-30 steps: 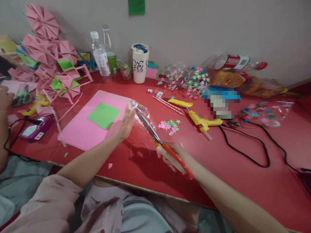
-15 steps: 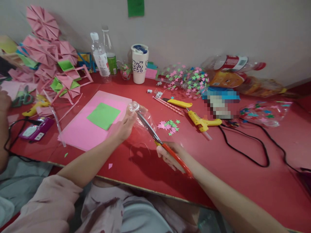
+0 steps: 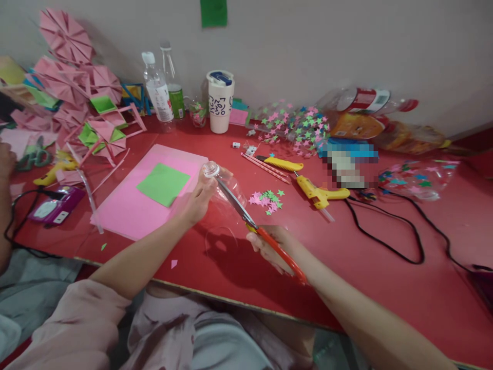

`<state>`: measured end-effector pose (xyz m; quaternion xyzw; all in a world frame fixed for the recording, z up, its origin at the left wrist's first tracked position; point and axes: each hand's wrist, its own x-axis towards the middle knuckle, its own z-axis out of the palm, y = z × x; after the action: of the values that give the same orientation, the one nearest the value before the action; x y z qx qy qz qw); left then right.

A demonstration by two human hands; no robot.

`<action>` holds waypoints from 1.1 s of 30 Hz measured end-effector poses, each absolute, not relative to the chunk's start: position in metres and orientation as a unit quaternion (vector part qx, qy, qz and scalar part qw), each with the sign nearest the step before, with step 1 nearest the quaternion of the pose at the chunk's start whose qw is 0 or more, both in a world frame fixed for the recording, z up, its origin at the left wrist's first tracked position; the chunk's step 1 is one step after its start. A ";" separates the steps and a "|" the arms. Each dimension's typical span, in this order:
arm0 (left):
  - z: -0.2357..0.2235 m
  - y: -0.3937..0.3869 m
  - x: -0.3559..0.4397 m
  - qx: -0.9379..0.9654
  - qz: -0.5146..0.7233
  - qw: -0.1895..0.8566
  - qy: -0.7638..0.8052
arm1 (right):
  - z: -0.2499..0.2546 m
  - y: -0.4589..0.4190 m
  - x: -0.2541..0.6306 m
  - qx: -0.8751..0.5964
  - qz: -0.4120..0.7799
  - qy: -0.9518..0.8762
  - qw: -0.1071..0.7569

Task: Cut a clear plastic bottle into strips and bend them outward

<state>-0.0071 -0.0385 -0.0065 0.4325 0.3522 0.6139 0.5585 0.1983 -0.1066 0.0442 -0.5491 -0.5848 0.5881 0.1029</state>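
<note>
My left hand (image 3: 199,199) is closed around the neck end of a clear plastic bottle piece (image 3: 232,191), its mouth facing up and left. In my right hand (image 3: 271,249) are scissors (image 3: 280,252) with red-orange handles. Their blades point up and left and lie along the clear plastic, close to the bottle's neck; whether they are parted I cannot tell. A thin clear plastic strip (image 3: 208,241) curls below the bottle piece. Just beyond the scissors lies a small pile of pink and green paper stars (image 3: 266,200).
Pink sheets (image 3: 119,205) with a green square (image 3: 164,184) lie at left. Yellow glue gun (image 3: 318,194), its black cord (image 3: 385,246), a yellow cutter (image 3: 283,163) and a white cup (image 3: 220,103) stand or lie beyond. Another person's hand (image 3: 5,159) is at far left.
The view has shifted very slightly. Both hands, the bottle piece and the scissors keep nearly the same position.
</note>
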 end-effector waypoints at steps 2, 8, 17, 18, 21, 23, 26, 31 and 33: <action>-0.001 -0.037 -0.005 0.448 0.624 0.545 0.336 | 0.044 -0.106 0.199 -0.545 0.593 -0.585 0.096; 0.018 -0.022 -0.015 0.384 0.681 0.550 0.295 | 0.045 -0.105 0.204 -0.512 0.562 -0.637 0.123; 0.014 -0.014 -0.036 0.315 0.673 0.587 0.319 | 0.038 -0.093 0.223 -0.495 0.510 -0.693 0.120; 0.015 -0.014 -0.036 0.304 0.677 0.590 0.317 | 0.038 -0.093 0.223 -0.494 0.506 -0.698 0.109; 0.018 -0.015 -0.033 0.275 0.678 0.603 0.318 | 0.038 -0.092 0.222 -0.499 0.492 -0.708 0.089; 0.019 -0.015 -0.033 0.267 0.675 0.606 0.325 | 0.038 -0.092 0.221 -0.501 0.486 -0.711 0.086; 0.019 -0.014 -0.033 0.268 0.676 0.603 0.328 | 0.040 -0.092 0.219 -0.503 0.468 -0.722 0.086; 0.016 -0.013 -0.033 0.277 0.687 0.593 0.316 | 0.042 -0.093 0.219 -0.498 0.491 -0.711 0.068; 0.015 -0.014 -0.032 0.287 0.683 0.597 0.308 | 0.040 -0.094 0.218 -0.498 0.501 -0.705 0.073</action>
<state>-0.0318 -0.0135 0.0148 0.2869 0.3081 0.6832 0.5967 0.2182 -0.0939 0.0404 -0.4976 -0.7046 0.5006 0.0727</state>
